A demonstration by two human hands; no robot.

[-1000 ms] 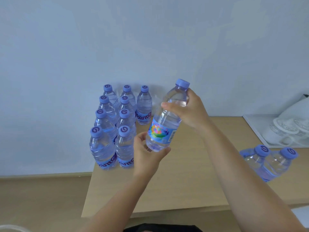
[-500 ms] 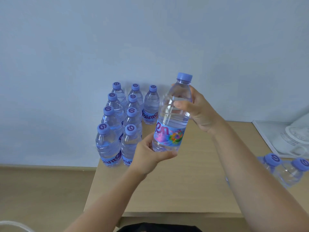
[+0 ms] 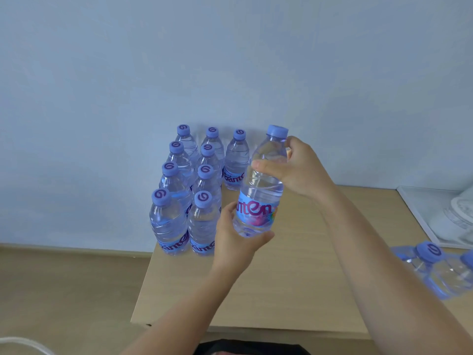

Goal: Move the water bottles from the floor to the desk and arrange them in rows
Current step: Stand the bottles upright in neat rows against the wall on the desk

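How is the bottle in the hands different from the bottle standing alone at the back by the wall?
The held bottle is off the desk, tilted, gripped by the left hand low down and the right hand higher up. The back bottle stands upright on the desk, untouched. The held bottle looks bigger, being nearer the camera. Both are clear with blue caps and blue labels.

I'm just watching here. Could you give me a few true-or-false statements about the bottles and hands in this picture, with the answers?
1. Both hands hold one bottle. True: the left hand grips the held bottle low, the right hand grips it near the top.
2. The held bottle has no cap. False: its blue cap is on.
3. Nine standing bottles are on the desk. True.
4. The standing bottles lie on their sides. False: they are upright.
5. The desk is black. False: it is light wood.
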